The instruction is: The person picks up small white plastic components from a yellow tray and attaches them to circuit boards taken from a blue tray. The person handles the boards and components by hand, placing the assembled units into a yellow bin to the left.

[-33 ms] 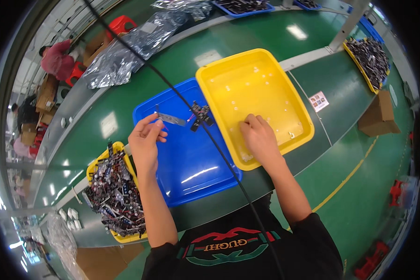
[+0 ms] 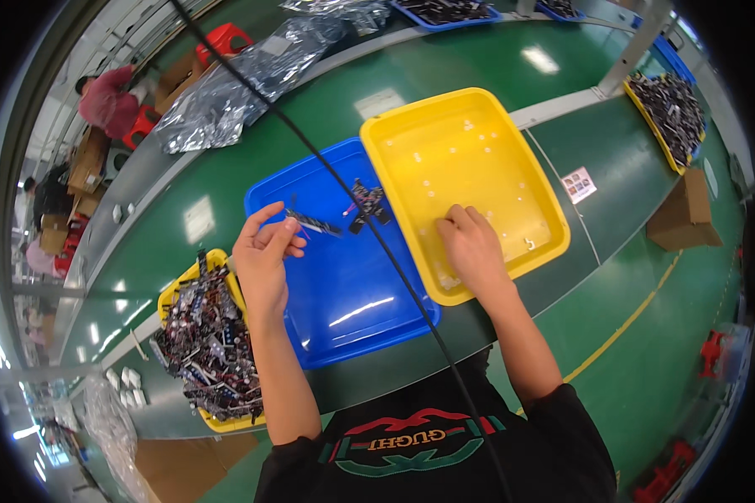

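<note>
My left hand (image 2: 264, 247) is over the blue tray (image 2: 344, 335), thumb and index finger apart. Just beyond those fingertips is a narrow grey-and-black strip (image 2: 317, 224), tilted and seen nearly edge-on; it looks loose of them. Several dark strip-shaped parts (image 2: 371, 204) lie in a small heap at the tray's right side, a thin pink bit beside them. Inside the yellow tray (image 2: 432, 105) my right hand (image 2: 471, 247) is closed, fingertips down near the bottom. What its fingers hold, if anything, is hidden. Small whitish pieces (image 2: 468, 126) lie scattered across that tray.
At left, a yellow bin (image 2: 169, 293) is heaped with dark strip parts. Another heaped yellow tray (image 2: 667, 113) stands far right near a cardboard box (image 2: 684, 214). Silvery bags (image 2: 243, 88) lie far left. A black cable (image 2: 310, 147) crosses the view. A person (image 2: 107, 102) works beyond.
The strip at my left hand has turned from flat-on to nearly edge-on and dropped slightly, and the index finger and thumb have parted from it. My right hand keeps its place in the yellow tray.
</note>
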{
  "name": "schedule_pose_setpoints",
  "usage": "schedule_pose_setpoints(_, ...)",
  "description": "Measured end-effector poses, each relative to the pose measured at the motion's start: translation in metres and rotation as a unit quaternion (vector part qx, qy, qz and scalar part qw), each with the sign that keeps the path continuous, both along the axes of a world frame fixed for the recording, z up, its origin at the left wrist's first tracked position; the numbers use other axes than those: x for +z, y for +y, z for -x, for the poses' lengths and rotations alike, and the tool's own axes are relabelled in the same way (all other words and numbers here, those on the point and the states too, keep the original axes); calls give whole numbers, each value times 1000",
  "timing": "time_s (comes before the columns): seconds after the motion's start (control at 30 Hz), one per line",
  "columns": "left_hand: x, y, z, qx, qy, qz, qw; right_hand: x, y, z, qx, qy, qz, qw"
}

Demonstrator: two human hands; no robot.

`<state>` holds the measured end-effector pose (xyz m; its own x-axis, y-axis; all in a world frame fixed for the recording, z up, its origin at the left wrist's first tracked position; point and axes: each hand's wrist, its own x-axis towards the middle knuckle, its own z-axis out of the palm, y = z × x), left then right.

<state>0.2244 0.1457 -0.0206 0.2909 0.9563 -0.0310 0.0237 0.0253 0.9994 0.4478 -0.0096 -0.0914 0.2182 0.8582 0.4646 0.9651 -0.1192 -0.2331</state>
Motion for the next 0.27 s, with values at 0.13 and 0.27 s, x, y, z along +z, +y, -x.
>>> schedule_pose_setpoints(0.13,7,-19,30,-32,-156,100,982,0,3,2,-14,-13,-10,1000)
schedule_pose_setpoints(0.27,5,-39,51,-107,-221,83,966,22,-1,15,-22,284,6,959)
